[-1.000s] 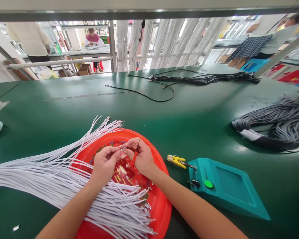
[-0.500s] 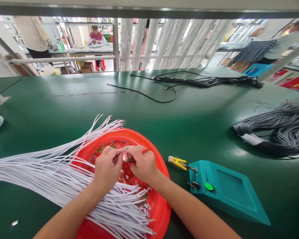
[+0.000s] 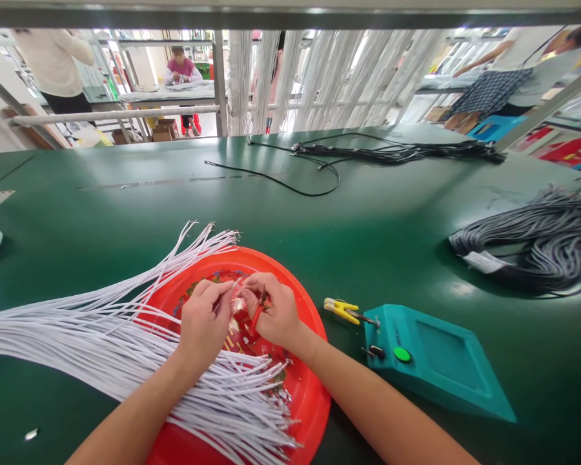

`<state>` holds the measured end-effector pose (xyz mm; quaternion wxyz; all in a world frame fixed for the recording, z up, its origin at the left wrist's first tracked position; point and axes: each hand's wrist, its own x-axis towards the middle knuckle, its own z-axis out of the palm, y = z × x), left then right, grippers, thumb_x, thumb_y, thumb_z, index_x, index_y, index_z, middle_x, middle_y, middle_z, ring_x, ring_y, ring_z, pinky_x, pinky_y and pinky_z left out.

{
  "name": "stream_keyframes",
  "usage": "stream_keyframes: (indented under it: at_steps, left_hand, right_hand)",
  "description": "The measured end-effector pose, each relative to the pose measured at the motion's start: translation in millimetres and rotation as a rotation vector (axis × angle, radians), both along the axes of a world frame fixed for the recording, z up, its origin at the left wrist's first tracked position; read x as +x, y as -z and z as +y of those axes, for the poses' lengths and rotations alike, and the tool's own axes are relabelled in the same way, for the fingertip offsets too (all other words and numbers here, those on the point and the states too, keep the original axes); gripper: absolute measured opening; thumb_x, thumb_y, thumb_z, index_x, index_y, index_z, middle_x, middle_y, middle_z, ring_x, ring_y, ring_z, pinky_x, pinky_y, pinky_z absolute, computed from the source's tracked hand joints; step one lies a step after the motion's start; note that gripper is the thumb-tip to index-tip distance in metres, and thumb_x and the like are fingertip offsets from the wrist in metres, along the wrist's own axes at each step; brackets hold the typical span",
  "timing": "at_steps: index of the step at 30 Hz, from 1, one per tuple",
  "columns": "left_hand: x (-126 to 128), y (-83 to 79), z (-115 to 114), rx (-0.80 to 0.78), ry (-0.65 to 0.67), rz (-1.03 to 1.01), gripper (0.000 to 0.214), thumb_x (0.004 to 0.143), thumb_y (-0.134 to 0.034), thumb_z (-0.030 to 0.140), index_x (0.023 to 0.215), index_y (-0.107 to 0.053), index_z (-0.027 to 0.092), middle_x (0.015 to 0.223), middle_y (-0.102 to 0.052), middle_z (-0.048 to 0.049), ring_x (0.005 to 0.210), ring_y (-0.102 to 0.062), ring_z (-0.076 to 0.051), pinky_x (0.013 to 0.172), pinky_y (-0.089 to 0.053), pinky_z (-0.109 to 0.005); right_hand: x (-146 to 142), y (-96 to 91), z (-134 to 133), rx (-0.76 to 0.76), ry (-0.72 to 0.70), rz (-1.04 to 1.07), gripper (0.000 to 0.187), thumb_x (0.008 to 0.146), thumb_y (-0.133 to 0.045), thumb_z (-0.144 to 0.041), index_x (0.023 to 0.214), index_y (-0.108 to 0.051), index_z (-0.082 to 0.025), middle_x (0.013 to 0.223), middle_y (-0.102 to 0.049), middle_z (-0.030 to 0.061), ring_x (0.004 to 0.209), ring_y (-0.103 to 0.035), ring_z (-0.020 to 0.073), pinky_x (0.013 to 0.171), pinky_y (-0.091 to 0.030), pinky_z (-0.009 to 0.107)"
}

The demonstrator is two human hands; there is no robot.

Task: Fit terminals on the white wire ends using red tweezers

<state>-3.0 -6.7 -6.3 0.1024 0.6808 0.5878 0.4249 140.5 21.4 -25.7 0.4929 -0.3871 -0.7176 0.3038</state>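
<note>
Currently, over one red tray (image 3: 314, 371), the left hand (image 3: 203, 318) pinches one white wire (image 3: 237, 285); the right hand (image 3: 278, 311) closes around one red tool (image 3: 256, 318). One teal box (image 3: 440, 355) sits right.

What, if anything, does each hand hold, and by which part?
The right hand holds a red-handled tool; exactly where is hidden. The left hand makes a pinch; what it holds, if anything, cannot be told.

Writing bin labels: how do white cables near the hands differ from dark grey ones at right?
White cables fan out, partly over the red tray; dark grey cables lie looped on the green table. Dark grey cables carry a white band; white cables show none. Both are bundles.
</note>
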Motion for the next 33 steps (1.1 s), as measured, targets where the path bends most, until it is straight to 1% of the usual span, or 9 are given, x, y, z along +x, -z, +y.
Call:
stream_keyframes:
  at_steps: [5,9,13,17,22,26,28,30,33]
  left_hand:
    - [-0.5,-1.7,1.8,-0.039,-0.009,-0.082,0.017,0.082,-0.050,0.020,0.087,-0.066,0.018,0.070,-0.059,-0.0013,0.064,-0.055,-0.011,0.060,-0.045,-0.022]
    - [1.2,-1.3,1.0,-0.050,0.009,-0.105,0.016,0.081,-0.051,0.020,0.086,-0.067,0.018,0.070,-0.059,-0.0009,0.062,-0.054,-0.011,0.059,-0.044,-0.022]
    - [2.8,-1.3,0.3,-0.035,0.022,-0.108,0.015,0.081,-0.052,0.020,0.083,-0.067,0.017,0.069,-0.059,-0.0009,0.061,-0.054,-0.010,0.058,-0.045,-0.021]
    - [3.3,0.1,-0.5,-0.081,0.000,-0.171,0.013,0.079,-0.054,0.023,0.083,-0.065,0.017,0.075,-0.062,-0.0025,0.065,-0.057,-0.011,0.062,-0.046,-0.022]
    - [3.6,3.1,0.4,-0.297,0.030,-0.495,0.017,0.078,-0.055,0.029,0.089,-0.059,0.016,0.070,-0.062,-0.0008,0.058,-0.058,-0.011,0.057,-0.048,-0.022]
    - [4.7,1.8,1.4,-0.350,0.085,-0.639,0.016,0.077,-0.056,0.028,0.087,-0.057,0.016,0.062,-0.056,0.0026,0.053,-0.055,-0.009,0.052,-0.046,-0.020]
    - [5.2,0.5,1.0,-0.351,0.088,-0.636,0.016,0.077,-0.056,0.028,0.088,-0.057,0.016,0.063,-0.056,0.0027,0.054,-0.055,-0.009,0.054,-0.046,-0.020]
    - [5.3,-0.2,0.2,-0.331,0.066,-0.609,0.015,0.077,-0.056,0.027,0.087,-0.057,0.016,0.066,-0.058,0.0017,0.057,-0.056,-0.009,0.056,-0.046,-0.020]
    - [4.3,0.7,-0.6,-0.286,0.030,-0.549,0.014,0.078,-0.056,0.027,0.087,-0.059,0.017,0.072,-0.061,-0.0002,0.060,-0.057,-0.010,0.059,-0.047,-0.022]
  right_hand:
    - [-5.8,-8.7,4.2,-0.372,0.058,0.369,0.018,0.081,-0.053,-0.031,0.093,-0.043,-0.024,0.076,-0.063,0.0002,0.065,-0.058,0.0152,0.065,-0.047,0.030]
    - [-6.9,-13.9,5.3,-0.518,-0.063,0.534,0.024,0.076,-0.060,-0.033,0.091,-0.044,-0.024,0.084,-0.067,0.0013,0.065,-0.059,0.0145,0.063,-0.047,0.029]
    - [-8.1,-15.4,2.7,-0.542,-0.174,0.574,0.027,0.072,-0.066,-0.030,0.090,-0.047,-0.023,0.079,-0.067,0.0007,0.074,-0.063,0.0166,0.073,-0.048,0.032]
    - [-9.1,-13.2,2.8,-0.480,-0.128,0.485,0.020,0.073,-0.065,-0.027,0.085,-0.051,-0.021,0.081,-0.066,0.0020,0.080,-0.063,0.0176,0.076,-0.048,0.033]
    - [-5.2,-7.2,0.7,-0.249,0.020,0.176,0.009,0.077,-0.056,-0.021,0.086,-0.054,-0.023,0.076,-0.063,0.0003,0.068,-0.059,0.0155,0.064,-0.047,0.028]
    - [-3.9,-5.7,-3.0,-0.082,0.030,0.018,0.010,0.075,-0.053,-0.017,0.081,-0.053,-0.025,0.070,-0.060,-0.0014,0.059,-0.054,0.0144,0.059,-0.045,0.028]
    - [-5.2,-6.9,-2.9,-0.131,0.042,0.038,0.006,0.075,-0.053,-0.019,0.078,-0.051,-0.024,0.067,-0.057,-0.0022,0.057,-0.052,0.0139,0.057,-0.044,0.027]
    - [-6.8,-8.9,-0.8,-0.262,0.025,0.131,0.006,0.076,-0.054,-0.022,0.078,-0.049,-0.023,0.065,-0.054,-0.0031,0.057,-0.051,0.0134,0.056,-0.043,0.026]
    - [-7.1,-12.6,3.8,-0.510,-0.111,0.330,0.018,0.072,-0.062,-0.028,0.081,-0.046,-0.023,0.061,-0.050,-0.0058,0.053,-0.048,0.0113,0.051,-0.040,0.024]
